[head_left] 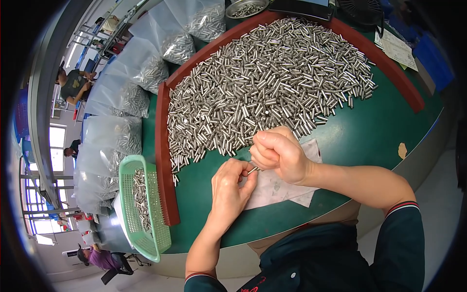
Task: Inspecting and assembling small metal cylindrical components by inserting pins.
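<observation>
In front of me a large heap of short shiny metal pins point(272, 73) is spread over the green table point(350, 141). My left hand point(229, 187) is closed, with a single metal pin point(253, 170) pinched between thumb and forefinger. Right beside it, my right hand point(283, 155) is curled into a fist close to that pin. Whatever its fingers hold is hidden from view. Under both hands lies a pale, stained cloth point(272, 194), at the near edge of the heap.
Dark red rails point(164, 160) border the heap at left and back. A green plastic basket point(158, 238) with pins stands at the left edge. Clear bags point(138, 70) of pins line the far left. A metal bowl point(233, 9) and papers point(399, 51) lie behind. People work farther left.
</observation>
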Demonstrator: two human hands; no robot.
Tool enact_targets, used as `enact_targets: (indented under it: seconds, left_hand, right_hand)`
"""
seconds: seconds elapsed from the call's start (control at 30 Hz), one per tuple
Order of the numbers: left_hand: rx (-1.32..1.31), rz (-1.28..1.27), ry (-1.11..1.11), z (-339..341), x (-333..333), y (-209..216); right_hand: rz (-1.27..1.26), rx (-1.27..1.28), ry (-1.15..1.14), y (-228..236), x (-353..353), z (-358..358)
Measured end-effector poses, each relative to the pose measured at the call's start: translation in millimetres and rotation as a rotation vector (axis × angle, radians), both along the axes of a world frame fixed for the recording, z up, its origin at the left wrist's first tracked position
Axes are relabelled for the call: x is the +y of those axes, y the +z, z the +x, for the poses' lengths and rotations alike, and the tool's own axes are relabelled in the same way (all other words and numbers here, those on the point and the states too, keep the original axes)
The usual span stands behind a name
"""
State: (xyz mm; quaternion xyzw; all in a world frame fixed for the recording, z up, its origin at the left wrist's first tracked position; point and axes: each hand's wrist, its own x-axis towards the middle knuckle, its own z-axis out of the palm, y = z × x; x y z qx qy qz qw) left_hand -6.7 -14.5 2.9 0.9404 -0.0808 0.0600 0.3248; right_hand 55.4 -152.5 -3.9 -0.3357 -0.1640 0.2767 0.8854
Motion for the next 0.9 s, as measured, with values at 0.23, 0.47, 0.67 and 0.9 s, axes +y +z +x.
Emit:
enact_targets:
  seconds: [0.23, 0.47, 0.67, 0.9]
  left_hand:
    - [0.005, -0.024, -0.004, -0.5, 1.8, 0.0]
    - [0.014, -0.023, -0.013, -0.7, 3.0, -0.1]
    - [0.019, -0.024, -0.012, -1.0, 2.3, 0.2]
    - [0.026, -0.028, -0.012, -0.7, 0.9, 1.2]
  right_hand:
    - [0.011, -0.012, -0.013, 2.3, -0.9, -0.8]
    - [-0.026, -0.019, -0.016, 3.2, -0.4, -1.8]
    - [-0.019, -0.010, -0.012, 2.9, -0.7, -1.9]
    - [-0.015, 0.000, -0.007, 3.4, -1.9, -1.6]
